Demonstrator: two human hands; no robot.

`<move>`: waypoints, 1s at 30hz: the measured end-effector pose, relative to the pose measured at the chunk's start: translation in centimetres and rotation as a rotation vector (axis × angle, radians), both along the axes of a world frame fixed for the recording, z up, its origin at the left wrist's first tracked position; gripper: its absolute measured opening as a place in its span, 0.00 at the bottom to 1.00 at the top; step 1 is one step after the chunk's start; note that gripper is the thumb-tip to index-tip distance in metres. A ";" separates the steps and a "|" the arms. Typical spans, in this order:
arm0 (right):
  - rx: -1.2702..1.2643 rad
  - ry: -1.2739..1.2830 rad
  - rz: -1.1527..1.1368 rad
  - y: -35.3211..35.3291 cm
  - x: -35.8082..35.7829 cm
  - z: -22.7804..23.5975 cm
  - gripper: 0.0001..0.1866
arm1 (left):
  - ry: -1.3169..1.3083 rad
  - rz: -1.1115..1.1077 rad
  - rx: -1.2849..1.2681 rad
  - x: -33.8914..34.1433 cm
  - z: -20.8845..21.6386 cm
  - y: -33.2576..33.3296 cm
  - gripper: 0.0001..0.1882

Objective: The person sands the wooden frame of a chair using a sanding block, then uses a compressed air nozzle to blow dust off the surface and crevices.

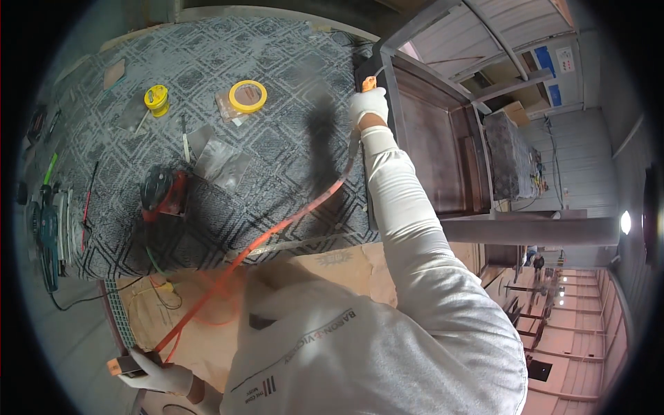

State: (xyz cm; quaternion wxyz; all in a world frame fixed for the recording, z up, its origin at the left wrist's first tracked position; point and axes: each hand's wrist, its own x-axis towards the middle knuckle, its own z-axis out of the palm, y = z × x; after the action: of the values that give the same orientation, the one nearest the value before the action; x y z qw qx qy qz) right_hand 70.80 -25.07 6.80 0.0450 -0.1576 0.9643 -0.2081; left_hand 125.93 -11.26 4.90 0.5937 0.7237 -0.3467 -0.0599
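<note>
My right hand (368,106), in a white glove, reaches far forward and closes round an orange air blow gun (369,84) with a thin nozzle. The gun is beside the upper edge of a dark brown wooden furniture frame (432,124). An orange hose (277,228) runs from that hand down across the carpeted table and past my left side, partly blurred. Low at the left, my gloved left hand (166,377) grips a dark block with an orange end (128,364); its exact kind is unclear.
The table has patterned grey carpet (290,152). On it lie a yellow tape roll (247,96), a yellow tub (157,100), clear plastic bags (221,162) and a black-and-red power tool (162,190). Another power tool (48,228) with a cord stands at the left edge.
</note>
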 end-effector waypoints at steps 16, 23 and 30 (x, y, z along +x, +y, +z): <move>0.165 -0.103 -0.339 7.3 8.5 -7.1 0.22 | -0.358 -0.420 -0.063 5.4 -0.4 -21.0 0.29; 0.283 -0.351 -0.303 8.6 12.7 -6.5 0.22 | -0.166 -0.587 0.189 2.7 0.5 -26.8 0.38; 0.454 -0.484 -0.474 18.6 20.7 -4.1 0.22 | -0.433 -0.909 0.337 3.5 -1.5 -30.2 0.31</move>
State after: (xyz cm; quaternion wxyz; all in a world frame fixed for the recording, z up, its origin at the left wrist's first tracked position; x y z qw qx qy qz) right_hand 91.49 -6.47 2.66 0.2552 0.1364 0.9569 -0.0254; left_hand 129.46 -41.42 3.45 0.2982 0.5816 -0.7255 -0.2153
